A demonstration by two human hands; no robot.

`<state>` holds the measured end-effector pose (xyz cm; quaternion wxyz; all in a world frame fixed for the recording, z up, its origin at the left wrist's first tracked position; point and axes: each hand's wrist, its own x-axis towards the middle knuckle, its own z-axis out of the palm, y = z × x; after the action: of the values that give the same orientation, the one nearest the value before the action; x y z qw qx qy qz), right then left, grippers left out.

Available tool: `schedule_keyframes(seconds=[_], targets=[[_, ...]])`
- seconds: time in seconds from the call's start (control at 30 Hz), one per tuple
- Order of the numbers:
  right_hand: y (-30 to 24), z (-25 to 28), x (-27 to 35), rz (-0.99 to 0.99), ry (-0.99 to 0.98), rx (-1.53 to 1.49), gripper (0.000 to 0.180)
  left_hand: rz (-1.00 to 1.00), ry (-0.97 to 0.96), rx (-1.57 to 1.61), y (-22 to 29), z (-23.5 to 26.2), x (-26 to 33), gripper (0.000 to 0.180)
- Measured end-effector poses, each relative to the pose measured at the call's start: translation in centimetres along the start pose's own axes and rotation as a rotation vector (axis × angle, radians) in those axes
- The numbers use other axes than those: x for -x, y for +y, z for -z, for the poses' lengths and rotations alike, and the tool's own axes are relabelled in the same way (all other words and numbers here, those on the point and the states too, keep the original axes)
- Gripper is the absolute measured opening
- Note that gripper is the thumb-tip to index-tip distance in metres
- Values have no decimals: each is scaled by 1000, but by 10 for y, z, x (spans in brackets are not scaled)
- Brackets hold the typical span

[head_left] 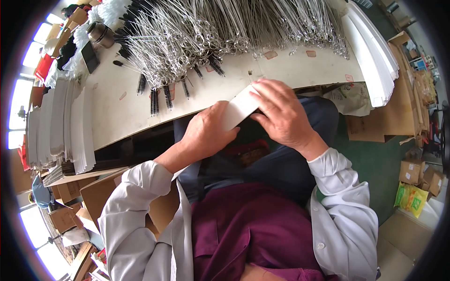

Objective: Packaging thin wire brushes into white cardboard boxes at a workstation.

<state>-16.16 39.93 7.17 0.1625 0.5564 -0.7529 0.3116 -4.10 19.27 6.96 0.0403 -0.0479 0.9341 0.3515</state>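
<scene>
Between my hands, just off the table's near edge, is a narrow white cardboard box (241,108), tilted up to the right. My left hand (208,129) is closed around its lower left end. At the upper right end, the fingers of my right hand (283,112) wrap over the box, with the thumb underneath. What is inside the box, if anything, cannot be seen. Beyond my hands a big heap of thin wire brushes (187,42) with looped metal ends covers the back of the table (112,107). Several black bristle ends (154,100) stick out toward me.
Flat white cartons are stacked at the table's left (61,126) and right (370,56) ends. A dark phone (90,57) and a brown-lidded jar (100,34) sit at the back left. Brown cardboard boxes (410,172) and a yellow-green bag (410,199) lie on the right.
</scene>
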Motion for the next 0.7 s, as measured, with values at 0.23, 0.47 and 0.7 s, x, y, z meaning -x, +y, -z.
schedule_keyframes(seconds=[0.23,0.47,0.7], targets=[[-14,-23,41,-304,195,-202,37,5,96,-17,-12,-10,20,59],[-26,-39,46,-366,175,-310,39,-43,157,-59,-16,-16,29,53],[-26,-47,49,-307,94,-272,33,-33,146,-63,-20,-25,36,56]])
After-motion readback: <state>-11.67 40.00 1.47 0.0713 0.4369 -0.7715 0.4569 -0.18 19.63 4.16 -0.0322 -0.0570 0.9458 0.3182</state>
